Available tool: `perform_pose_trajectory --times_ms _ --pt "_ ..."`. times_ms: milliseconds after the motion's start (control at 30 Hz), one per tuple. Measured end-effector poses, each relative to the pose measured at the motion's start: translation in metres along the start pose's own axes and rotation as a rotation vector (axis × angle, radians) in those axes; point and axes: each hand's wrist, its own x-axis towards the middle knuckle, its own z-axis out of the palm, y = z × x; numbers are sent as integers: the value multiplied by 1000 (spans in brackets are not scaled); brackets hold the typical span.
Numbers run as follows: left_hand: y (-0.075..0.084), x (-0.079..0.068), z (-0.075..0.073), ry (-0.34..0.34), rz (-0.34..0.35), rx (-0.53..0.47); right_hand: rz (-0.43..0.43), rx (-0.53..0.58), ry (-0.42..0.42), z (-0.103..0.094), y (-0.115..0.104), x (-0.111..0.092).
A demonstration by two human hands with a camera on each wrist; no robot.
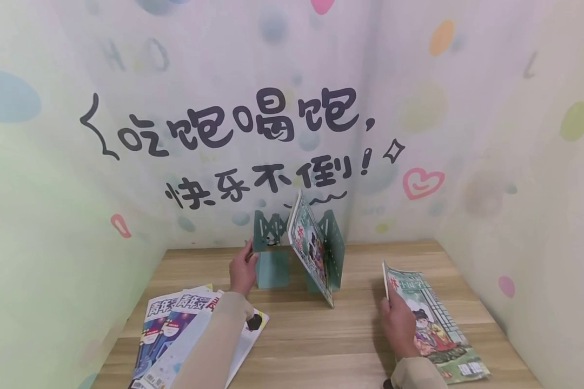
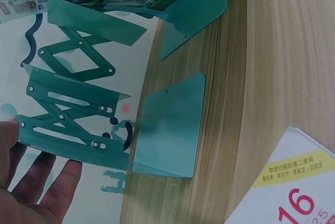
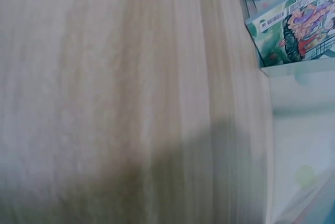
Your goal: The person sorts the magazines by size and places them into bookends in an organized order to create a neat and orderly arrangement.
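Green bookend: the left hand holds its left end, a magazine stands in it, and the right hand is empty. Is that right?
Not quite: the right hand isn't empty. The head view shows it holding an illustrated magazine. The left hand does hold the left end of the green bookend, and another magazine stands in it.

The head view looks forward and down, sharing the green metal scissor-hinged bookend [image 1: 336, 243] with the nearer, sideways-turned left-wrist view, while the right-wrist view closely faces the pale wood-grain tabletop [image 3: 157, 77].
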Motion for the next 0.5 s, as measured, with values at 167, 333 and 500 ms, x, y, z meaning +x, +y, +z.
perform_pose_trajectory --times_ms 167,333,500 --pt "-2 1 1 -5 5 4 -11 6 26 -3 -9 -1" --pt "-2 0 1 -6 0 -1 -42 18 81 -5 -17 -1" --pt "1 -1 0 0 -1 -6 -71 36 128 -6 -24 0"
